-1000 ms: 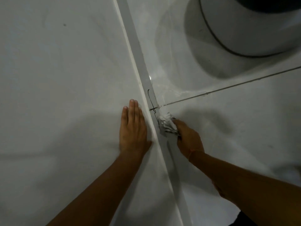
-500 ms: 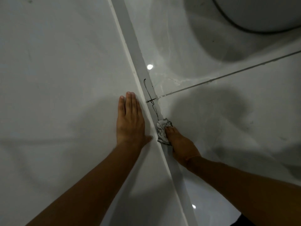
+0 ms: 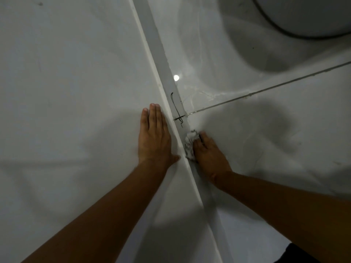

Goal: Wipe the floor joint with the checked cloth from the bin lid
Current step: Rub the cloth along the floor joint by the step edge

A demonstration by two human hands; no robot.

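Note:
A grey floor joint strip [image 3: 152,40] runs diagonally from the top centre down to the lower right. Black scribbled marks [image 3: 175,107] lie on it just above my hands. My right hand [image 3: 209,154] presses the crumpled black-and-white checked cloth [image 3: 189,145] onto the strip, below the marks. Most of the cloth is hidden under my fingers. My left hand [image 3: 153,137] lies flat on the white surface left of the strip, fingers together, holding nothing.
The round white base of the bin [image 3: 307,16] stands at the top right, casting a dark shadow on the glossy tile. A thin grout line [image 3: 266,90] runs from the strip toward the right edge. A light reflection [image 3: 176,77] shines beside the strip.
My right hand slid the cloth down the strip toward me, away from the black marks. The view tilted, so the bin moved up and out of frame. My left hand stays flat.

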